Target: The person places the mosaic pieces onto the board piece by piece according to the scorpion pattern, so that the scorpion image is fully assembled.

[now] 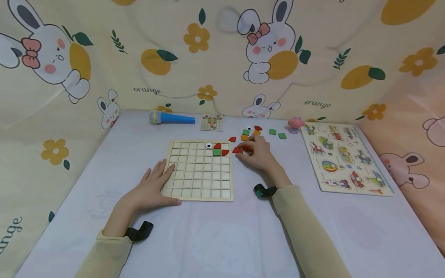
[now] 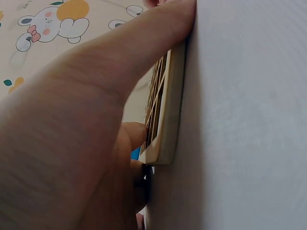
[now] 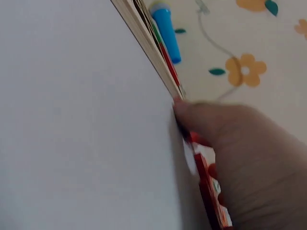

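A pale wooden grid board (image 1: 194, 175) lies on the table. In its upper right cells sit a white eye tile (image 1: 208, 145), a green square (image 1: 217, 152) and two red quarter-round tiles (image 1: 225, 153). My left hand (image 1: 149, 189) rests on the board's left edge with its fingers spread, the thumb along the near edge. Just right of the board, my right hand (image 1: 258, 152) pinches a red quarter-round tile (image 1: 237, 150) between thumb and fingers. In the right wrist view the thumb (image 3: 206, 117) covers much of that tile, close to the board's edge.
Behind the right hand lie loose red, orange and green tiles (image 1: 272, 131). A small pattern card (image 1: 211, 122) and a blue toy microphone (image 1: 177, 118) lie behind the board. At the right are a pink figurine (image 1: 296, 123) and a picture puzzle board (image 1: 347, 158).
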Demonstrator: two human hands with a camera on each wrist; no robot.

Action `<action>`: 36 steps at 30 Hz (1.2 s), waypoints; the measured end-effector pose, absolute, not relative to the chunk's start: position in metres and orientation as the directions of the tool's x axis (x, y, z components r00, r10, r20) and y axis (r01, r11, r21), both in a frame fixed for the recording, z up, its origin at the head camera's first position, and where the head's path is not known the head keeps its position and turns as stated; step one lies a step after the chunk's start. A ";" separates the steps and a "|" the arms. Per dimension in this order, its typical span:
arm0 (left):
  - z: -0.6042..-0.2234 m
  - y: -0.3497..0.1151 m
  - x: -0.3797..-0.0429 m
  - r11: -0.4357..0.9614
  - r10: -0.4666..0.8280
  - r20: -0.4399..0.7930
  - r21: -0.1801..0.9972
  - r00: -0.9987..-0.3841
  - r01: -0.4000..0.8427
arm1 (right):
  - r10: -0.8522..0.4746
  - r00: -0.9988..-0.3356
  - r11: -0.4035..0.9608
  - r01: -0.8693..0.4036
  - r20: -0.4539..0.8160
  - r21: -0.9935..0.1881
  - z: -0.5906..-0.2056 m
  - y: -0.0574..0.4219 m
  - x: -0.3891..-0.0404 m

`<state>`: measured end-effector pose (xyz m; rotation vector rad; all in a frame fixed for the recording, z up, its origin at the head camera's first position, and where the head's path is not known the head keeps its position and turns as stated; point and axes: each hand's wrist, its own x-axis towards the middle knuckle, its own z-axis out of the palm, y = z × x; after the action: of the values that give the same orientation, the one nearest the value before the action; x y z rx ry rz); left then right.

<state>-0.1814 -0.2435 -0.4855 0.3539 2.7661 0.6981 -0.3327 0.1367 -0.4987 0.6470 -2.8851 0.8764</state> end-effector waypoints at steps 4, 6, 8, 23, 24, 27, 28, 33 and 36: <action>-0.485 -0.243 -0.182 0.856 0.297 -0.191 0.487 -0.935 0.173 | -0.362 -0.914 0.770 -0.404 0.183 -0.493 -0.498 0.129 -0.330; -0.484 -0.242 -0.182 0.855 0.298 -0.187 0.489 -0.936 0.175 | -0.357 -0.916 0.781 -0.399 0.182 -0.480 -0.498 0.127 -0.330; -0.483 -0.241 -0.182 0.852 0.300 -0.182 0.492 -0.936 0.177 | -0.353 -0.918 0.786 -0.395 0.178 -0.475 -0.497 0.126 -0.330; -0.488 -0.245 -0.182 0.852 0.295 -0.189 0.497 -0.937 0.168 | -0.362 -0.900 0.719 -0.436 0.244 -0.541 -0.482 0.115 -0.324; -0.488 -0.245 -0.182 0.851 0.295 -0.189 0.498 -0.937 0.167 | -0.369 -0.898 0.712 -0.439 0.241 -0.548 -0.476 0.111 -0.322; -0.488 -0.245 -0.182 0.849 0.297 -0.189 0.501 -0.936 0.168 | -0.389 -0.899 0.702 -0.429 0.199 -0.568 -0.461 0.099 -0.314; -0.488 -0.245 -0.182 0.849 0.297 -0.190 0.501 -0.936 0.167 | -0.395 -0.901 0.703 -0.421 0.178 -0.573 -0.458 0.095 -0.311; -0.487 -0.245 -0.182 0.850 0.300 -0.189 0.498 -0.935 0.172 | -0.400 -0.912 0.729 -0.376 0.090 -0.572 -0.451 0.085 -0.304; -0.485 -0.244 -0.182 0.849 0.303 -0.183 0.498 -0.935 0.178 | -0.371 -0.925 0.742 -0.350 0.083 -0.572 -0.455 0.088 -0.306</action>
<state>-0.1818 -0.2442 -0.4851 0.3664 2.7716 0.7101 -0.3060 0.0879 -0.4555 0.6139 -2.9657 0.9615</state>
